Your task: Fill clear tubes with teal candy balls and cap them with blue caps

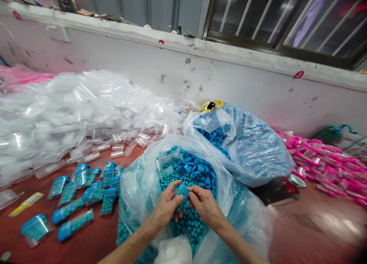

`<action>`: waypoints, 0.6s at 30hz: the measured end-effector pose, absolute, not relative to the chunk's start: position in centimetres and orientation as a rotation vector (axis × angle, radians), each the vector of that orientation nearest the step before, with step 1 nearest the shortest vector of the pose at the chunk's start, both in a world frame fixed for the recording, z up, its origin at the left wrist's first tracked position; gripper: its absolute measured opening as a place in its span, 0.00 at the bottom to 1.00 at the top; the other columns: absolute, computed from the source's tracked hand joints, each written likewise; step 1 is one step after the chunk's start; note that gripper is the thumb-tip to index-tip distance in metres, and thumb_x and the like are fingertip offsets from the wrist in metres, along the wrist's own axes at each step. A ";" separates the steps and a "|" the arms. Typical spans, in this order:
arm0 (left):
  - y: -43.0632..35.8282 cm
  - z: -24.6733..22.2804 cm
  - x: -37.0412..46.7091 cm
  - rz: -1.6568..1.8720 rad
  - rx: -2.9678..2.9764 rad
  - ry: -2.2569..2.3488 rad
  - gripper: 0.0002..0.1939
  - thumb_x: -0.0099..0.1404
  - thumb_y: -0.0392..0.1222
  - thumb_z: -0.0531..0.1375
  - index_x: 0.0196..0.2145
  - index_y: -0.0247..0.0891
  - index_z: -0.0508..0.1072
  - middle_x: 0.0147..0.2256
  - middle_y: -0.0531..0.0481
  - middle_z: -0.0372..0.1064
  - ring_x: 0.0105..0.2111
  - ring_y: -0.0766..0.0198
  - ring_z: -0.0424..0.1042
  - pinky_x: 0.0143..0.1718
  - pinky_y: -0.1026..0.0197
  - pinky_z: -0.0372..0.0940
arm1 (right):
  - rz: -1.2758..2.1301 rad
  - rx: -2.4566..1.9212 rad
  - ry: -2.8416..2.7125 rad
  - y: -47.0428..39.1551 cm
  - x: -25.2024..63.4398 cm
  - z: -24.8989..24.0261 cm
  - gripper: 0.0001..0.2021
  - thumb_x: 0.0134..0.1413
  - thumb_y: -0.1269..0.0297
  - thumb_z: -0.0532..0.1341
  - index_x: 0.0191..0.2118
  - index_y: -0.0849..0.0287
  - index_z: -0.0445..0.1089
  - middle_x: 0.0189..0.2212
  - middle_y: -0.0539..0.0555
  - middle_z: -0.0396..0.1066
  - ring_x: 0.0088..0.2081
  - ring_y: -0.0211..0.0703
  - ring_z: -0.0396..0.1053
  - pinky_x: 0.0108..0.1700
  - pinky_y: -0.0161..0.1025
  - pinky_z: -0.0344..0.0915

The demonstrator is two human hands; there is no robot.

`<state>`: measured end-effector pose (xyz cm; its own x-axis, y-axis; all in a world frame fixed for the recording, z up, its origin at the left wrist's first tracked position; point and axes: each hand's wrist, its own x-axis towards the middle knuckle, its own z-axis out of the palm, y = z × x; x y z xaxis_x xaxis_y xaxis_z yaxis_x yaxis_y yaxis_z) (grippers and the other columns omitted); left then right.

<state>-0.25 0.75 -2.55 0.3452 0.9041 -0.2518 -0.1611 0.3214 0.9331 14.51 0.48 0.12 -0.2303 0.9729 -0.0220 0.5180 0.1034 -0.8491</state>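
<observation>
Over an open plastic bag (137, 180) of teal beads, my left hand (164, 206) grips a small clear container (182, 195) with a blue cap and teal beads. My right hand (208, 208) is closed, thumb and fingertips pinching at the cap's right edge. Small teal beads (195, 222) fill the bag beneath both hands. Loose blue caps (197, 168) lie on the beads at the bag's back right, and a few clear empty tubes (164, 170) lie at its back left.
Capped bead-filled containers (107, 201) lie on the red table (309, 225) to the left, before a large heap of clear tubes (86, 115). Behind stands a bag (252, 141) of blue parts. Pink packed items (323, 161) and a dark object with a metal lid (296, 181) are rightward.
</observation>
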 end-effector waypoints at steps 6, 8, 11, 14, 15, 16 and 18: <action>0.6 -2.6 0.1 0.862 0.994 1.054 0.20 0.53 0.45 0.56 0.44 0.37 0.60 0.24 0.58 0.60 0.09 0.75 0.57 0.07 0.71 0.48 | 1.049 -1.353 -1.946 -0.1 14.7 0.4 0.13 0.55 0.65 0.48 0.29 0.58 0.69 0.17 0.46 0.61 0.20 0.35 0.61 0.25 0.31 0.57; 0.4 -2.8 0.5 0.890 1.004 1.110 0.15 0.54 0.43 0.54 0.41 0.38 0.61 0.22 0.60 0.57 0.08 0.77 0.53 0.07 0.71 0.47 | 0.977 -1.338 -1.987 -0.3 14.6 0.1 0.13 0.56 0.66 0.48 0.29 0.58 0.69 0.18 0.47 0.62 0.22 0.35 0.62 0.27 0.31 0.58; 0.5 -2.9 0.5 0.894 1.023 1.121 0.14 0.56 0.43 0.53 0.40 0.40 0.60 0.20 0.62 0.53 0.08 0.76 0.53 0.07 0.71 0.48 | 0.898 -1.291 -1.990 -0.3 14.9 -0.2 0.12 0.55 0.66 0.49 0.33 0.58 0.69 0.24 0.50 0.65 0.28 0.37 0.64 0.33 0.33 0.59; 0.9 -2.7 -0.1 0.810 1.075 1.044 0.16 0.56 0.45 0.53 0.42 0.40 0.58 0.21 0.61 0.55 0.11 0.73 0.60 0.09 0.72 0.51 | 1.111 -1.294 -1.848 0.6 15.7 -0.4 0.10 0.50 0.64 0.54 0.36 0.57 0.69 0.26 0.49 0.65 0.27 0.36 0.63 0.31 0.34 0.61; 1.1 -2.6 -0.4 0.771 1.101 1.018 0.16 0.56 0.46 0.53 0.42 0.41 0.57 0.21 0.61 0.55 0.12 0.73 0.62 0.09 0.72 0.52 | 1.243 -1.304 -1.756 1.0 16.0 -0.4 0.11 0.47 0.63 0.56 0.37 0.58 0.69 0.26 0.48 0.64 0.23 0.35 0.62 0.28 0.34 0.61; 1.1 -2.5 -0.6 0.738 1.130 0.996 0.16 0.56 0.46 0.54 0.42 0.41 0.57 0.22 0.61 0.55 0.13 0.73 0.62 0.10 0.72 0.53 | 1.371 -1.310 -1.642 1.5 16.2 -0.5 0.13 0.44 0.62 0.58 0.38 0.58 0.68 0.25 0.48 0.63 0.20 0.33 0.60 0.24 0.33 0.61; 1.1 -2.1 -0.9 0.715 1.186 0.969 0.16 0.56 0.46 0.54 0.42 0.41 0.57 0.22 0.62 0.53 0.11 0.76 0.59 0.10 0.73 0.53 | 1.523 -1.318 -1.404 2.3 16.3 -0.7 0.18 0.39 0.60 0.61 0.40 0.60 0.67 0.24 0.46 0.62 0.18 0.31 0.57 0.21 0.33 0.60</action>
<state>-0.90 1.10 -2.15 0.4315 0.8704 -0.2371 0.0299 0.2488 0.9681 16.31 2.30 -0.71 -0.2620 0.9377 -0.2280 0.1513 -0.1934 -0.9694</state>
